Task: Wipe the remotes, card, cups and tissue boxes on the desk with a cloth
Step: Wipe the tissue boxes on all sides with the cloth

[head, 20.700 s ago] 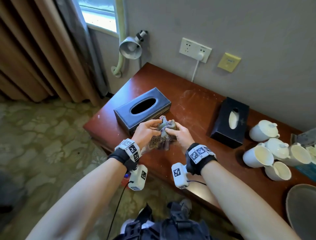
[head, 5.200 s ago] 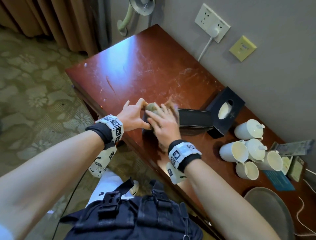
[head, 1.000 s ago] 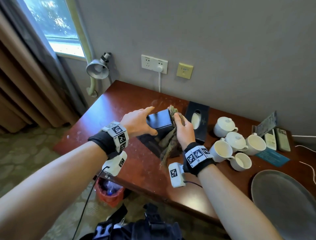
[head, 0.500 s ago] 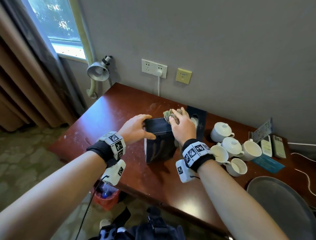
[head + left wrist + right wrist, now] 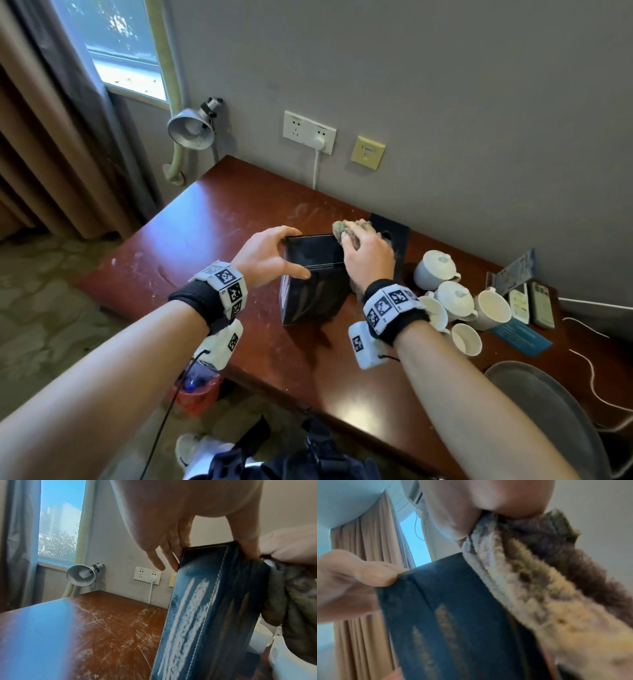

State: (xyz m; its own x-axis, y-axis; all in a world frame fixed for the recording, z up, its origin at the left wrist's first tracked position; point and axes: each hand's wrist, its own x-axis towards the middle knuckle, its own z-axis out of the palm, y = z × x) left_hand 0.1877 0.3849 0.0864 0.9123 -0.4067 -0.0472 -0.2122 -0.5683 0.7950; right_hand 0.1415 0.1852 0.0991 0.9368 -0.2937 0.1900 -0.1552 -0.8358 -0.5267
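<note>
I see tissue box upended on worktop, left hand gripping its top, right hand clutching cloth against its side

The head camera looks steeply down from above both forearms onto the worktop, facing the grey wall and its socket; the left wrist camera, low and close under the palm, faces the same wall, sharing the socket, the lamp and the upended tissue box; the right wrist camera, nearer still and blurred, looks up past that box and the cloth toward the curtain.
</note>
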